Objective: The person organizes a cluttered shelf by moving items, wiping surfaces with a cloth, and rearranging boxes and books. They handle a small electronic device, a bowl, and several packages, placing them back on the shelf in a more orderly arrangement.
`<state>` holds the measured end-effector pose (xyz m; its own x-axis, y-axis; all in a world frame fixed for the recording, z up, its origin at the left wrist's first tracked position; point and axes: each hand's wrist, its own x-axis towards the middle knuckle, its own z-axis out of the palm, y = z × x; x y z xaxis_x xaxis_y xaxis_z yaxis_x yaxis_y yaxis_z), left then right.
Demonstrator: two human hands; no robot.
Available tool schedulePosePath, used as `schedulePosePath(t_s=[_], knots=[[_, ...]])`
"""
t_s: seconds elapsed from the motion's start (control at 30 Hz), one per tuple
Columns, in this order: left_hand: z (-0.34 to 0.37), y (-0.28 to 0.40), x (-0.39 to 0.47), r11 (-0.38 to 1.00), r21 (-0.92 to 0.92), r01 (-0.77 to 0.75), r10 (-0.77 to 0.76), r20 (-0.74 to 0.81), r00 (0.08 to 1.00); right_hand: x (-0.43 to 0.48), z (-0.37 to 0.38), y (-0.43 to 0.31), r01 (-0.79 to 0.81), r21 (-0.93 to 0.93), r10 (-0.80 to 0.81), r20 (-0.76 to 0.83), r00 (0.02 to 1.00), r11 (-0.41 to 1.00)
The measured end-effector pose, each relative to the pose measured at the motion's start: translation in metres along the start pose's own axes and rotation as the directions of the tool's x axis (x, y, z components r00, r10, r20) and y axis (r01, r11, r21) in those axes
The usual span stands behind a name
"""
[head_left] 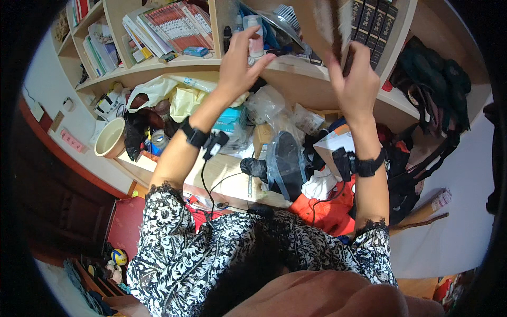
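Observation:
My left hand (241, 65) is raised before the shelf, thumb and fingers apart, with nothing seen in its grasp. Behind its fingertips stands a white bottle (256, 44) with a pinkish label; whether they touch I cannot tell. My right hand (356, 81) grips the lower end of a flat brown object (315, 21), held upright and blurred, perhaps a book or board. Just right of that object, dark-spined books (372, 29) stand on the shelf. A black strap with a small cabled device (215, 144) is on my left wrist, and another strap (368, 163) on the right.
Below the bookshelf, the desk (225, 178) bears plastic bags (269, 103), a blue box (229, 119), a dark slipper in clear plastic (287, 162) and red cloth (326, 208). A beige basin (110, 138) sits at the left end. Dark bags (431, 79) hang at right.

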<state>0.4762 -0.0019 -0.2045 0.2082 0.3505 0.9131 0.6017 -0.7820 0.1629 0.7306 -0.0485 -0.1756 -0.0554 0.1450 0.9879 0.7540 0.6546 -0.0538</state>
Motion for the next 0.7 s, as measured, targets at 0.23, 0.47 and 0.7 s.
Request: schedulePosePath(t_s=[0.23,0.47,0.7], knots=[[0.006,0.026,-0.113,0.815,-0.539,0.211,-0.11,0.212,0.971,-0.072,-0.024,-0.044,0.307,-0.135,-0.276,0.209,0.938,0.942],[0.03,0.045,-0.163,-0.047,-0.846,0.531,-0.454,0.491,0.743,-0.112,-0.018,-0.04,0.235,-0.073,-0.203,0.301,0.932,0.969],[0.039,0.059,-0.187,-0.24,-0.815,0.528,-0.527,0.566,0.634,-0.134,-0.024,-0.043,0.16,-0.001,-0.147,0.377,0.914,0.987]])
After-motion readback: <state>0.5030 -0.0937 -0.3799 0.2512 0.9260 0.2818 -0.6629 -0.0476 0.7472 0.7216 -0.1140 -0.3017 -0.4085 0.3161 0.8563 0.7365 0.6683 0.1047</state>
